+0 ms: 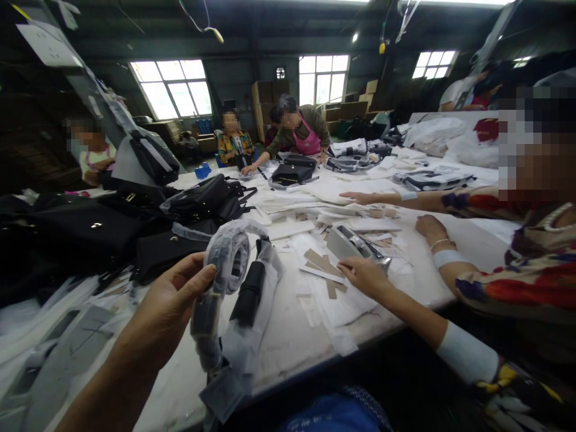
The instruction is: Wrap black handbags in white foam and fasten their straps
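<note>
The left hand (173, 297) pinches a coiled, plastic-wrapped strap (220, 252) above the table (285, 354), and with only one side held the coil could unroll, while whether the right hand (365, 278), bent beside cardboard strips (327, 264), grips anything I cannot tell.

Glossy plastic-wrapped strap (220, 255); matt bag (81, 240), metal clasp (96, 225)

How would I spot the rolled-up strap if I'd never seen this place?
Start with the big white table and come to its near side. There the left hand holds up a plastic-wrapped strap. Unlike the straight black piece beside it, this one is wound into a round coil at the top.
</note>
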Motion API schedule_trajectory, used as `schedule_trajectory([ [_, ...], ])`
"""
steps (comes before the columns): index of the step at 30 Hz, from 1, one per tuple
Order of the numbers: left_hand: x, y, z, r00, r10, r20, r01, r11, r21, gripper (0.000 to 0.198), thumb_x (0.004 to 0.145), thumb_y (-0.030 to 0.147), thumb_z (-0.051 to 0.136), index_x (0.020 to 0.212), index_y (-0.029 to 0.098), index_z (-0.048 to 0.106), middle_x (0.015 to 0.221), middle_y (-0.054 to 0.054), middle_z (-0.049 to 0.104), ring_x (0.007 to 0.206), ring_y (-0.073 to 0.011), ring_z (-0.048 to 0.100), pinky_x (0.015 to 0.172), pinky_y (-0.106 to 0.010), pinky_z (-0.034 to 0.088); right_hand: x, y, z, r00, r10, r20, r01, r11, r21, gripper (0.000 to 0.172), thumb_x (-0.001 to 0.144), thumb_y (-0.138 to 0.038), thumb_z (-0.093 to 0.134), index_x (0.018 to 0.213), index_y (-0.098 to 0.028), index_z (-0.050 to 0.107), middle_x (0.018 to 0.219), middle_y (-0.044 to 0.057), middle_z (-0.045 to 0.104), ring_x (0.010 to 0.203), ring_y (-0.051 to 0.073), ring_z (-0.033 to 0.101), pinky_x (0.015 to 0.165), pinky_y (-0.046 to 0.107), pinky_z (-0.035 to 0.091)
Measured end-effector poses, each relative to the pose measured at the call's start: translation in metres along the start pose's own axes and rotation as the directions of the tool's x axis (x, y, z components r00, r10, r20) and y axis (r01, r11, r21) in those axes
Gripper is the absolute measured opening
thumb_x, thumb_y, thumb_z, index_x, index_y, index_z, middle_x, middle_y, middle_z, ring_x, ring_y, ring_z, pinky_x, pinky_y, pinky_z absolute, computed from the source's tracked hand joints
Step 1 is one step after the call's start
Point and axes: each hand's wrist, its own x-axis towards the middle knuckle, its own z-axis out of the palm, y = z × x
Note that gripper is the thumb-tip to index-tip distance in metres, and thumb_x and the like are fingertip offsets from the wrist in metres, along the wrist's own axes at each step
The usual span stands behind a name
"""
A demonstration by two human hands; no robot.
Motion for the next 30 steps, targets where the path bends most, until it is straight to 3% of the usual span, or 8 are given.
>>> schedule_trajectory([
  [4, -0.001, 0.000, 0.003, 0.999, 0.024, 0.032, -0.025, 0.999, 0.022, 0.048, 0.075, 0.044, 0.079, 0.117, 0.023, 0.068, 0.109, -0.003, 0.073, 0.099, -0.0231, 0.068, 0.086, -0.028, 0.053, 0.012, -0.014, 0.025, 0.999, 0.046, 0.011, -0.046, 0.999, -0.027, 0.026, 0.090, -0.044, 0.062, 0.100, -0.021, 0.067, 0.100, 0.006, 0.072, 0.092, 0.022, 0.066, 0.068, 0.027, 0.042],
  [10, -0.002, 0.001, 0.003, 0.996, 0.051, 0.073, -0.053, 0.998, 0.028, 0.045, 0.080, 0.043, 0.077, 0.118, 0.023, 0.067, 0.109, -0.004, 0.073, 0.100, -0.0212, 0.067, 0.087, -0.027, 0.050, 0.021, -0.021, 0.045, 0.998, 0.035, 0.054, -0.032, 0.999, -0.041, 0.012, 0.088, -0.031, 0.065, 0.091, -0.020, 0.069, 0.100, 0.007, 0.071, 0.094, 0.024, 0.065, 0.067, 0.028, 0.039],
  [15, -0.001, 0.000, 0.003, 0.993, 0.078, 0.087, -0.081, 0.996, 0.038, 0.045, 0.080, 0.043, 0.077, 0.118, 0.022, 0.068, 0.106, -0.004, 0.073, 0.095, -0.0201, 0.067, 0.086, -0.027, 0.050, 0.023, -0.028, 0.040, 1.000, 0.011, 0.000, -0.011, 1.000, 0.000, 0.018, 0.092, -0.023, 0.055, 0.086, -0.016, 0.071, 0.096, 0.014, 0.071, 0.097, 0.026, 0.063, 0.076, 0.030, 0.040],
  [20, -0.001, 0.003, 0.009, 0.994, 0.087, 0.066, -0.090, 0.995, 0.050, 0.047, 0.077, 0.045, 0.078, 0.116, 0.019, 0.068, 0.107, -0.005, 0.073, 0.098, -0.0219, 0.067, 0.086, -0.028, 0.049, 0.017, -0.040, 0.013, 0.996, -0.016, -0.093, 0.033, 0.982, 0.185, 0.031, 0.099, -0.033, 0.042, 0.099, -0.018, 0.070, 0.095, 0.008, 0.072, 0.085, 0.020, 0.066, 0.074, 0.027, 0.044],
  [22, -0.002, 0.004, 0.012, 0.995, 0.090, 0.048, -0.093, 0.994, 0.054, 0.049, 0.077, 0.047, 0.077, 0.115, 0.018, 0.068, 0.105, -0.006, 0.073, 0.099, -0.0229, 0.066, 0.087, -0.029, 0.049, 0.010, -0.055, -0.004, 0.995, -0.044, -0.088, 0.075, 0.916, 0.393, 0.036, 0.099, -0.042, 0.042, 0.101, -0.018, 0.069, 0.084, 0.004, 0.071, 0.076, 0.018, 0.065, 0.068, 0.025, 0.046],
  [25, -0.002, 0.005, 0.016, 0.993, 0.107, 0.055, -0.110, 0.992, 0.069, 0.049, 0.077, 0.048, 0.076, 0.114, 0.016, 0.069, 0.106, -0.007, 0.073, 0.099, -0.0233, 0.066, 0.089, -0.030, 0.048, -0.008, -0.084, -0.033, 0.995, -0.102, 0.007, 0.060, 0.640, 0.766, 0.043, 0.092, -0.057, 0.052, 0.098, -0.018, 0.069, 0.070, 0.001, 0.065, 0.063, 0.015, 0.060, 0.056, 0.024, 0.042],
  [27, -0.004, 0.007, 0.018, 0.991, 0.117, 0.057, -0.122, 0.988, 0.091, 0.049, 0.077, 0.049, 0.075, 0.113, 0.016, 0.069, 0.107, -0.007, 0.073, 0.099, -0.0236, 0.066, 0.091, -0.031, 0.048, -0.019, -0.102, -0.048, 0.979, -0.192, 0.061, 0.044, 0.499, 0.866, 0.042, 0.089, -0.058, 0.057, 0.097, -0.019, 0.069, 0.068, 0.000, 0.062, 0.060, 0.014, 0.056, 0.052, 0.023, 0.039],
  [30, -0.009, 0.012, 0.021, 0.990, 0.130, 0.054, -0.137, 0.979, 0.151, 0.048, 0.078, 0.050, 0.075, 0.112, 0.016, 0.070, 0.106, -0.008, 0.073, 0.101, -0.0245, 0.066, 0.091, -0.032, 0.048, -0.026, -0.121, -0.060, 0.947, -0.315, 0.065, 0.084, 0.438, 0.895, 0.038, 0.091, -0.055, 0.058, 0.096, -0.019, 0.070, 0.071, 0.001, 0.062, 0.062, 0.013, 0.055, 0.053, 0.022, 0.039],
])
